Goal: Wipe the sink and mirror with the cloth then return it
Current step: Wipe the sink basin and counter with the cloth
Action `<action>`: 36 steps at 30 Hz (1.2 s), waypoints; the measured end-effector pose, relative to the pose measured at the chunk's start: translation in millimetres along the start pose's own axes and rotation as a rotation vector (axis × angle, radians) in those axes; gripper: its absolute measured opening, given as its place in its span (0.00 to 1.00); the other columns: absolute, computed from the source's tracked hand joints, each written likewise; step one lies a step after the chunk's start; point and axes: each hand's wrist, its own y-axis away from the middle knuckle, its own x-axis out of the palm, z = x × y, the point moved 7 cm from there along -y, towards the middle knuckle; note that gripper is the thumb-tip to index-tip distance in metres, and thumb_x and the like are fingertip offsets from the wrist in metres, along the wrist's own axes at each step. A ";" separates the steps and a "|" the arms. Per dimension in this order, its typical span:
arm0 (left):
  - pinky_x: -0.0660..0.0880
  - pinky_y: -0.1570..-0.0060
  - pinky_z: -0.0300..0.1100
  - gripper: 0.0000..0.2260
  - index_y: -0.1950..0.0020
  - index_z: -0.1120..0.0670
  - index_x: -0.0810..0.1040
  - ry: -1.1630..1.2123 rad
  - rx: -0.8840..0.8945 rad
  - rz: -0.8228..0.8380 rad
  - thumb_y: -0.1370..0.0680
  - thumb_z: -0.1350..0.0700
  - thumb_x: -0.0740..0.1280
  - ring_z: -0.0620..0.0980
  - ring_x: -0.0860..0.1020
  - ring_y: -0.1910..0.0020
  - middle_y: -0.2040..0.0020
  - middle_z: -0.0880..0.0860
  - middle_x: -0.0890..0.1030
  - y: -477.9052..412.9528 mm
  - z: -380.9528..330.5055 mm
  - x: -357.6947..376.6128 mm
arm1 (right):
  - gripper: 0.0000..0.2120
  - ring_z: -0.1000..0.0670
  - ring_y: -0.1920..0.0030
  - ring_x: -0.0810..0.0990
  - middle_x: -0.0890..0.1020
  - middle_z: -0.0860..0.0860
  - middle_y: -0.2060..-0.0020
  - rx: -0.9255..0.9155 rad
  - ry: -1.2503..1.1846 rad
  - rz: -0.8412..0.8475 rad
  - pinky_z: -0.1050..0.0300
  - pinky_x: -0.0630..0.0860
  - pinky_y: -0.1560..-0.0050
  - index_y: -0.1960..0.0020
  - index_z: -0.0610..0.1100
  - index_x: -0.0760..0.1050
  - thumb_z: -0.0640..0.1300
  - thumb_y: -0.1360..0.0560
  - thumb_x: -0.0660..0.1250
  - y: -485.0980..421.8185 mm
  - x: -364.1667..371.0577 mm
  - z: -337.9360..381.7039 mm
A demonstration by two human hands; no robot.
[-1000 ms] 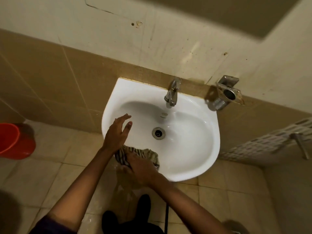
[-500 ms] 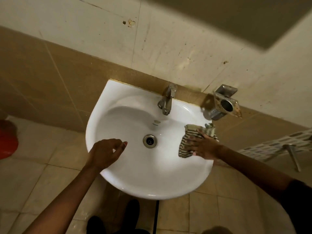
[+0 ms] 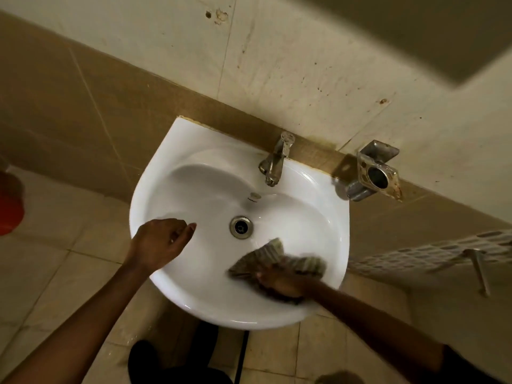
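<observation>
A white wall-mounted sink (image 3: 194, 151) fills the middle of the head view, with a round metal drain (image 3: 241, 227) and a steel tap (image 3: 275, 159) at its back. My right hand (image 3: 282, 281) presses a striped, motion-blurred cloth (image 3: 266, 257) against the basin's front right slope. My left hand (image 3: 159, 243) rests on the sink's left rim, fingers loosely curled, holding nothing. A dark slanted shape (image 3: 415, 29) at the top right may be the mirror's lower edge; I cannot tell for sure.
A rusty metal holder (image 3: 376, 173) is fixed to the wall right of the tap. A perforated white rack with a metal bar (image 3: 476, 261) sits at the right. A red bucket (image 3: 9, 206) stands on the tiled floor at the left. My dark shoes (image 3: 171, 361) are below the sink.
My right hand swept the cloth from the sink's front rim up to the right rim beside the tap, then down to the basin's front right. My left hand's fingers curled on the left rim.
</observation>
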 end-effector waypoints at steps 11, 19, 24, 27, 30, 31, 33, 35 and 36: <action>0.67 0.35 0.40 0.27 0.33 0.41 0.71 0.120 0.068 -0.009 0.27 0.32 0.53 0.40 0.60 0.27 0.31 0.39 0.68 -1.0 -1.9 1.6 | 0.21 0.48 0.24 0.45 0.53 0.43 0.23 -0.321 0.413 -0.189 0.52 0.33 0.24 0.25 0.44 0.54 0.41 0.17 0.51 -36.4 -15.3 17.1; 0.68 0.39 0.40 0.26 0.34 0.41 0.72 0.147 0.046 -0.065 0.28 0.32 0.56 0.38 0.60 0.29 0.31 0.36 0.65 -0.9 -4.6 -5.6 | 0.25 0.61 0.36 0.74 0.78 0.60 0.38 -0.207 1.303 -0.412 0.69 0.69 0.37 0.36 0.57 0.74 0.61 0.31 0.68 -87.7 -118.4 -23.4; 0.68 0.42 0.41 0.27 0.34 0.43 0.73 0.122 0.032 -0.061 0.29 0.34 0.55 0.39 0.60 0.30 0.31 0.36 0.62 -2.6 -8.1 -8.4 | 0.25 0.59 0.28 0.64 0.67 0.61 0.29 -0.212 1.294 -0.314 0.60 0.58 0.27 0.27 0.55 0.61 0.51 0.24 0.55 -104.5 -104.8 0.8; 0.68 0.44 0.41 0.27 0.34 0.42 0.73 0.120 0.006 -0.049 0.29 0.33 0.55 0.39 0.60 0.30 0.31 0.37 0.63 -1.6 -6.5 -7.3 | 0.25 0.52 0.27 0.64 0.68 0.54 0.28 -0.095 1.112 -0.354 0.52 0.58 0.25 0.26 0.51 0.60 0.52 0.22 0.59 -78.3 -94.1 -8.2; 0.70 0.42 0.41 0.28 0.34 0.43 0.73 0.162 -0.003 -0.067 0.29 0.33 0.55 0.37 0.60 0.29 0.32 0.37 0.66 -0.8 -7.0 -8.6 | 0.22 0.51 0.24 0.57 0.60 0.53 0.24 -0.052 0.718 -0.358 0.48 0.44 0.24 0.24 0.53 0.53 0.49 0.18 0.52 -55.7 -70.1 -24.3; 0.70 0.40 0.42 0.28 0.34 0.44 0.73 0.176 -0.002 -0.071 0.29 0.33 0.55 0.37 0.59 0.28 0.31 0.38 0.66 -0.5 -7.4 -9.0 | 0.23 0.51 0.24 0.57 0.61 0.51 0.24 -0.010 0.560 -0.305 0.47 0.43 0.25 0.25 0.51 0.56 0.49 0.19 0.56 -48.1 -61.5 -22.2; 0.66 0.33 0.41 0.29 0.31 0.47 0.71 0.205 0.037 -0.070 0.27 0.33 0.55 0.35 0.56 0.26 0.30 0.40 0.67 0.6 -10.8 -10.6 | 0.27 0.47 0.27 0.64 0.67 0.43 0.28 -0.093 0.282 -0.224 0.51 0.52 0.26 0.28 0.43 0.64 0.47 0.24 0.67 -38.1 -37.9 7.0; 0.58 0.28 0.41 0.32 0.28 0.49 0.67 0.237 0.086 -0.088 0.26 0.32 0.53 0.33 0.52 0.25 0.27 0.43 0.64 1.7 -14.4 -13.2 | 0.22 0.50 0.26 0.59 0.59 0.46 0.26 -0.276 0.250 -0.193 0.69 0.54 0.29 0.27 0.39 0.59 0.41 0.19 0.57 -36.2 -9.6 58.2; 0.55 0.27 0.41 0.33 0.27 0.50 0.65 0.251 0.101 -0.101 0.25 0.32 0.52 0.34 0.50 0.25 0.26 0.45 0.63 1.7 -15.9 -15.1 | 0.20 0.56 0.28 0.57 0.55 0.52 0.27 -0.396 0.107 -0.181 0.78 0.55 0.35 0.26 0.39 0.54 0.37 0.17 0.51 -37.9 4.4 88.0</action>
